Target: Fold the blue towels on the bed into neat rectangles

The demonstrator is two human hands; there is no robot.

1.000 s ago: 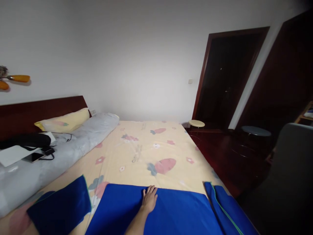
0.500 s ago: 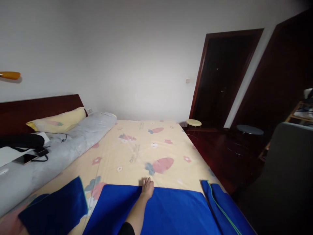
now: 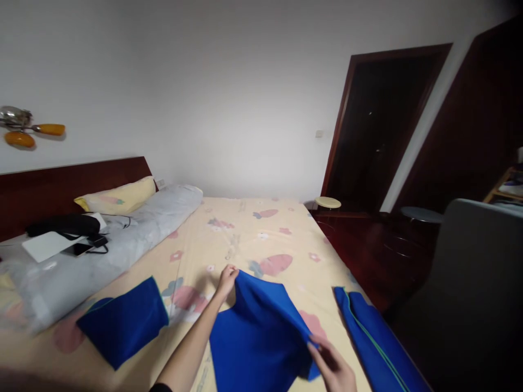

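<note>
Your left hand (image 3: 227, 277) pinched the blue cloth (image 3: 257, 337) at its far corner; your right hand (image 3: 333, 367) gripped its near edge. That thin pinch could have slipped, dropping the corner.

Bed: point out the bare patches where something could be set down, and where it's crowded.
Free: the sheet between the grey bolster and the bed's right edge, beyond the left hand. A narrower strip lies between the middle blue cloth and the right blue cloth. Crowded: the near end, with the left blue cloth, both hands (right hand), and the headboard corner's black bag and phone.
</note>
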